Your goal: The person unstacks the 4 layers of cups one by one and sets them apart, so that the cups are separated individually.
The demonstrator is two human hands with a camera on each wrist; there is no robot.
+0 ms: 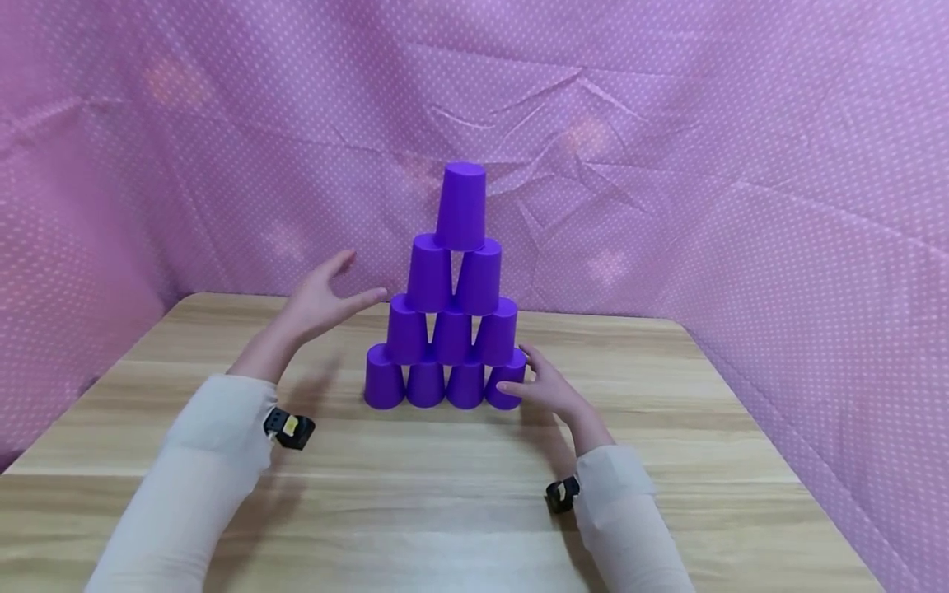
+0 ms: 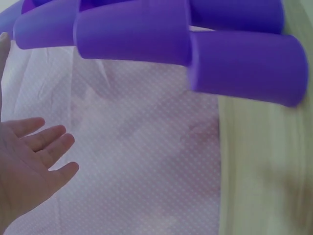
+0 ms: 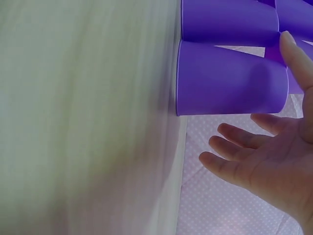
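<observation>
Several purple cups stand upside down on the wooden table, stacked as a pyramid that narrows to a single top cup point(image 1: 463, 206). To the left of the stack is my left hand point(image 1: 317, 303), raised with fingers spread and palm turned toward the cups. Its thumb tip comes close to the left side of the second row up. At the lower right my right hand point(image 1: 549, 387) is beside the end bottom cup point(image 3: 230, 81), thumb in front and the other fingers spread around its right side. Neither hand grips anything.
The wooden table point(image 1: 445, 502) has rounded far corners. Behind it and along both sides hangs a pink dotted cloth point(image 1: 296, 123) with creases. A small black camera point(image 1: 291, 428) is strapped to the left wrist, and another camera point(image 1: 562, 495) to the right wrist.
</observation>
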